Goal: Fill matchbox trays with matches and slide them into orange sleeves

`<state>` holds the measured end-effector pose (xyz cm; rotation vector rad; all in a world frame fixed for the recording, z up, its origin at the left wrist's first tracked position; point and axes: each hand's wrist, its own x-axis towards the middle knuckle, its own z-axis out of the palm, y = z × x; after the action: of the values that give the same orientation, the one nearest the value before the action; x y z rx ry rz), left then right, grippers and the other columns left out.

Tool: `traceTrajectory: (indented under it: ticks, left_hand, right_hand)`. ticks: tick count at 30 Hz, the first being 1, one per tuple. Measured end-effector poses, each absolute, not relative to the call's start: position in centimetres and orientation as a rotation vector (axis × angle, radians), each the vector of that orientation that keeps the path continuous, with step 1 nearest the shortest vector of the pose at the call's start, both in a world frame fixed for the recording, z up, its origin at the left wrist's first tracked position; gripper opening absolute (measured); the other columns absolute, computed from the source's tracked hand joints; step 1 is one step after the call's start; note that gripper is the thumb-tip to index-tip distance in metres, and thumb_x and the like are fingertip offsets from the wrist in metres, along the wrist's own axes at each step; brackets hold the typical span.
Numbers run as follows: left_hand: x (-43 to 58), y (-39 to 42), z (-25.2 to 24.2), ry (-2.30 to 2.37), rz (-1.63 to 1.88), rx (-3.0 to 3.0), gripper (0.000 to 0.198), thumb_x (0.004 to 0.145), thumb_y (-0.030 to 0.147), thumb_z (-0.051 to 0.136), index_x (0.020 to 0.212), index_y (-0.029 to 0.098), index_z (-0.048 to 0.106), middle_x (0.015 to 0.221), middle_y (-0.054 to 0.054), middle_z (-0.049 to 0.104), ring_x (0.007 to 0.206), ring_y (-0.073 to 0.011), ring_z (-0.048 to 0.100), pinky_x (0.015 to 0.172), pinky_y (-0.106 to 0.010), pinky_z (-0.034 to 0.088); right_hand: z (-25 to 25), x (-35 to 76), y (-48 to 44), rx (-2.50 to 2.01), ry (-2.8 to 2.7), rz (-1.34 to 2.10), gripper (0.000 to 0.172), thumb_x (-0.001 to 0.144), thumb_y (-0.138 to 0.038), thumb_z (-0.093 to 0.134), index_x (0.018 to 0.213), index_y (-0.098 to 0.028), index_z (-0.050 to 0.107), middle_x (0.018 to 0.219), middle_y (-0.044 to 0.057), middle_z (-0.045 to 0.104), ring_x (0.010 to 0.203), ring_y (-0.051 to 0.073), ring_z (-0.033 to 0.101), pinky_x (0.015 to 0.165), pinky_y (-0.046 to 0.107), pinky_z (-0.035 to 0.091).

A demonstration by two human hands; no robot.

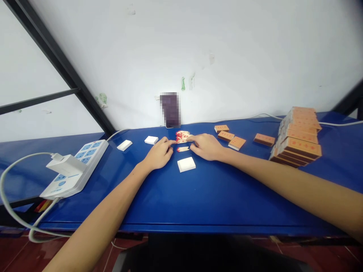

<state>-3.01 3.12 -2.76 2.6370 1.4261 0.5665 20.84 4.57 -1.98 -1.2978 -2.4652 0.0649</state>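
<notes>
A pile of red-tipped matches point(183, 136) lies on the blue table, heads toward the left. Just in front of it is a small, separate row of matches point(183, 149). My left hand point(160, 155) points its index finger at the match heads on the left side, thumb apart, nothing in its grasp. From the other side my right hand point(207, 146) touches the pile with its index fingertip. Its thumb is spread away, near the stick ends of the small row. Nearer to me is a white matchbox tray point(186, 164); whether it is face down I cannot tell.
Two more white trays, a left one point(124, 145) and another point(151, 140), lie leftward. Several orange matchboxes point(236, 143) are scattered right of my hand, beside a tall matchbox stack point(300, 139). A white power strip point(85, 166) with cables occupies the left. A blurred dark object point(171, 109) leans on the wall.
</notes>
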Motion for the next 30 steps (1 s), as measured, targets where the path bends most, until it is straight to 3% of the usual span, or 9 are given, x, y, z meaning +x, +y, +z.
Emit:
traceTrajectory:
  ticks: [30]
  left_hand:
    - [-2.5, 1.8, -1.4, 1.417, 0.448, 2.736, 0.037, 0.096, 0.023, 0.036, 0.118, 0.016, 0.065, 0.093, -0.008, 0.057, 0.087, -0.0221, 0.057, 0.080, -0.037, 0.047]
  right_hand:
    - [-2.1, 20.9, 4.6, -1.092, -2.484, 0.141, 0.039, 0.088, -0.021, 0.048, 0.119, -0.023, 0.071, 0.086, 0.003, 0.074, 0.071, 0.016, 0.061, 0.066, 0.027, 0.036]
